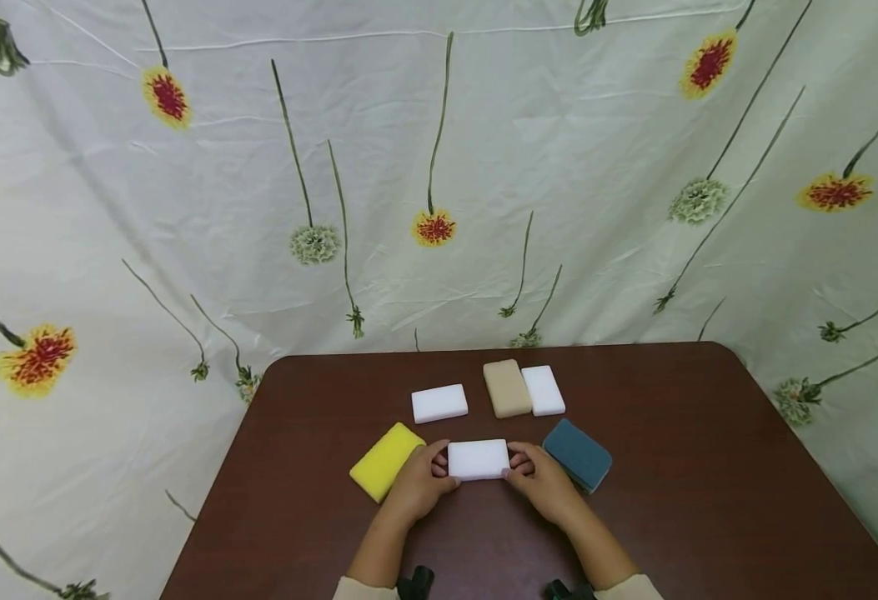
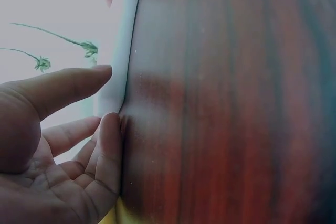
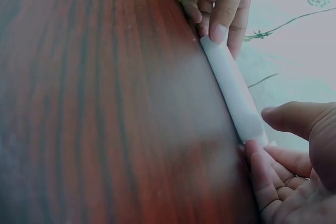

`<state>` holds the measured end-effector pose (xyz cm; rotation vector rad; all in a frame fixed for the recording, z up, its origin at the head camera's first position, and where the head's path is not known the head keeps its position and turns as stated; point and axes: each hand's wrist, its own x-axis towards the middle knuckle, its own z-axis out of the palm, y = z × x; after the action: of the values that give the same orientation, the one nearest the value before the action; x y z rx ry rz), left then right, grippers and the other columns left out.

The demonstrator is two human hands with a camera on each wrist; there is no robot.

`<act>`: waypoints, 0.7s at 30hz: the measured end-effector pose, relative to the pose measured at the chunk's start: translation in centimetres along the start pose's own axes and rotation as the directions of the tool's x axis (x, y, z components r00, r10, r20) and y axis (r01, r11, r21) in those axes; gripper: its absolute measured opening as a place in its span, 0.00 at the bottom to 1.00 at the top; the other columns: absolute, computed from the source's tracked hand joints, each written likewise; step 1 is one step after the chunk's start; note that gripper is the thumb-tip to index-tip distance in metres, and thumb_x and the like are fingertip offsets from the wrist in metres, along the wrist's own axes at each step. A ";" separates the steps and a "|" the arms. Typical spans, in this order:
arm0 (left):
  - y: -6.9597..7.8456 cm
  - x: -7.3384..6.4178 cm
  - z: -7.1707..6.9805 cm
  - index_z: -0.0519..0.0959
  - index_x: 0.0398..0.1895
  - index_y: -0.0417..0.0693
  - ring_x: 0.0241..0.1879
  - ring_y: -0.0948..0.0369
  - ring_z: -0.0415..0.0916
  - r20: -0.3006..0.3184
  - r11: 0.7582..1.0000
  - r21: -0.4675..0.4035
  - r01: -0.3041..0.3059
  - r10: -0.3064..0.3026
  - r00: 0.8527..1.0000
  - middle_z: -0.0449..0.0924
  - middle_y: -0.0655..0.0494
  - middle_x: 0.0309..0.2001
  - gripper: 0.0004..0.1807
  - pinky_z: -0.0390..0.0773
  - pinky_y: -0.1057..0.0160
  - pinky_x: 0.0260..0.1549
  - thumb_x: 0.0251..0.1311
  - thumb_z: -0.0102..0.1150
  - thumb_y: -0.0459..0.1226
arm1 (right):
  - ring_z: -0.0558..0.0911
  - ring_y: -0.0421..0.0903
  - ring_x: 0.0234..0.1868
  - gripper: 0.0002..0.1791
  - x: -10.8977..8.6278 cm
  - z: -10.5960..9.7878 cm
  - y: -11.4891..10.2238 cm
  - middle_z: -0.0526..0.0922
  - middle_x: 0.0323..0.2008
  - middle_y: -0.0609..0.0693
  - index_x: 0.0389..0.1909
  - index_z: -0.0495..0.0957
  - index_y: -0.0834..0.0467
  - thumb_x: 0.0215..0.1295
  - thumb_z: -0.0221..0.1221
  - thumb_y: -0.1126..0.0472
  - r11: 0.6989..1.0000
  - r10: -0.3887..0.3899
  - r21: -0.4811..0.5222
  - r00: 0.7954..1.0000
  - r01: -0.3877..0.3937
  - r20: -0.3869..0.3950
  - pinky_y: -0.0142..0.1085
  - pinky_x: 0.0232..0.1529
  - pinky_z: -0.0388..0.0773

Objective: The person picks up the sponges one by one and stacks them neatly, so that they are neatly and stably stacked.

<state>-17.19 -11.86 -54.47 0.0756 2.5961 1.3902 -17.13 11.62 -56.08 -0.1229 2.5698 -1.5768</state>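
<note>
A white sponge (image 1: pixel 479 460) lies flat on the table, its long side running left to right. My left hand (image 1: pixel 418 482) holds its left end, with the thumb at the near corner and the index finger at the far one. At the opposite end my right hand (image 1: pixel 545 483) holds it in a mirrored way. Both wrist views show the sponge (image 2: pixel 122 45) (image 3: pixel 231 87) edge-on, low against the tabletop, with fingertips at its ends. Beside the left hand is a yellow sponge (image 1: pixel 384 460), partly behind it. A blue sponge (image 1: pixel 578 454) lies just right of the right hand.
Farther back on the brown table (image 1: pixel 296 467) lie another white sponge (image 1: pixel 439 403), a beige sponge (image 1: pixel 507 389) and a third white one (image 1: pixel 544 391) touching the beige. A flower-patterned cloth (image 1: pixel 378 167) hangs behind the table's far edge.
</note>
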 end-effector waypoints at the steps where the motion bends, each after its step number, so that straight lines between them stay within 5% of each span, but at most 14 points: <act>1: 0.0 0.0 0.0 0.73 0.68 0.39 0.43 0.58 0.75 -0.001 1.000 0.002 -0.005 0.005 1.000 0.74 0.50 0.44 0.35 0.74 0.65 0.39 0.54 0.73 0.33 | 0.78 0.41 0.42 0.24 0.0 0.0 0.0 0.80 0.43 0.52 0.60 0.78 0.60 0.64 0.68 0.60 1.000 0.005 0.005 1.000 -0.005 -0.004 0.30 0.42 0.76; 21: 0.0 -0.1 0.1 0.72 0.68 0.41 0.41 0.59 0.73 -0.011 1.000 0.023 0.000 0.000 1.000 0.73 0.51 0.41 0.37 0.74 0.63 0.38 0.53 0.74 0.34 | 0.81 0.43 0.50 0.27 -0.8 -1.2 -1.3 0.82 0.51 0.52 0.65 0.75 0.57 0.67 0.66 0.56 0.996 0.014 0.090 0.999 -0.010 -0.043 0.31 0.47 0.78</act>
<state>-17.06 -11.81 -54.47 0.0709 2.6216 1.3643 -16.50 12.19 -54.29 -0.0649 2.5214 -1.7065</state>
